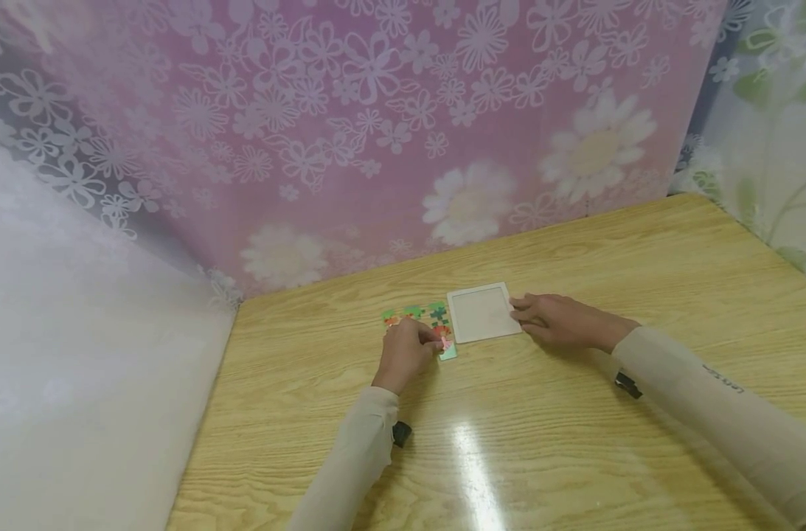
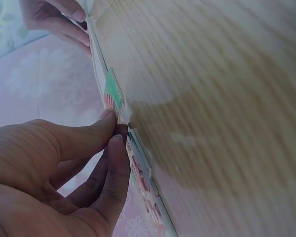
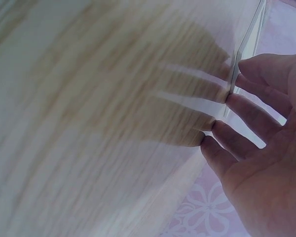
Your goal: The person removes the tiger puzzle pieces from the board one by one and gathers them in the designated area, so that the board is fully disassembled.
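My left hand bends over a small picture jigsaw; its thumb and forefinger pinch a jigsaw piece, mostly hidden by the fingertips. Around it lie several joined pieces, green along the far row, with a red-haired figure in pink at the near right corner. Just right of these lies a square white puzzle frame with a plain pale base. At the frame's right edge is my right hand, thumb and forefinger gripping the rim while other fingertips rest on the wood.
A light wood-grain table carries everything. Behind it hangs a pink flowered curtain, with a white sheet along the left side and a leafy pale one at the right. Each wrist wears a small dark camera.
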Demonstrator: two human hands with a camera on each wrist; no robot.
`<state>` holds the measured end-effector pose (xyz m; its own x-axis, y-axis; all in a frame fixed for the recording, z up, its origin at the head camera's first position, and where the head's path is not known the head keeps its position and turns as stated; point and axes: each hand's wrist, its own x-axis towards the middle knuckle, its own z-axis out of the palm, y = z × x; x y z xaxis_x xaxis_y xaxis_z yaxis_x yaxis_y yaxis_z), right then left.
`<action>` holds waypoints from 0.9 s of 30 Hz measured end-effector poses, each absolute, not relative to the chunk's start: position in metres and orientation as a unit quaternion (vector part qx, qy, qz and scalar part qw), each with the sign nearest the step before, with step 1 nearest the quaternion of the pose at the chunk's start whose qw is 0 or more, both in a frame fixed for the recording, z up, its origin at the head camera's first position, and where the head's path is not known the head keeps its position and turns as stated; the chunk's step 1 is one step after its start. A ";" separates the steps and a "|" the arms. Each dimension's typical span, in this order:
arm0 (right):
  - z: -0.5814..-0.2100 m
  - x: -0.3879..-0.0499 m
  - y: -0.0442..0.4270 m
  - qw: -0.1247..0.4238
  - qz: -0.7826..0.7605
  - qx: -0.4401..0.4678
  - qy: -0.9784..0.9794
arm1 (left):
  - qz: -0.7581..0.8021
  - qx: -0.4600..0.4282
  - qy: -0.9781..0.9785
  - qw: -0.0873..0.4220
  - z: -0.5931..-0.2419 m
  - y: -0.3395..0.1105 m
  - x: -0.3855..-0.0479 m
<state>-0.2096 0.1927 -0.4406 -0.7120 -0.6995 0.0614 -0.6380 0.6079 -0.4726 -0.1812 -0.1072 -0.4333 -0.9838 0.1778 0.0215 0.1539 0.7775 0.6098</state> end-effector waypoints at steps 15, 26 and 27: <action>-0.439 -0.209 0.190 0.068 -0.243 -0.369 0.894 | 0.298 0.099 0.949 0.022 -0.432 -0.108 -0.177; -0.441 -0.210 0.193 0.072 -0.250 -0.359 0.896 | 0.277 0.172 0.945 -0.005 -0.413 -0.121 -0.148; -0.441 -0.210 0.193 0.072 -0.253 -0.359 0.896 | 0.282 0.176 0.943 -0.004 -0.412 -0.123 -0.145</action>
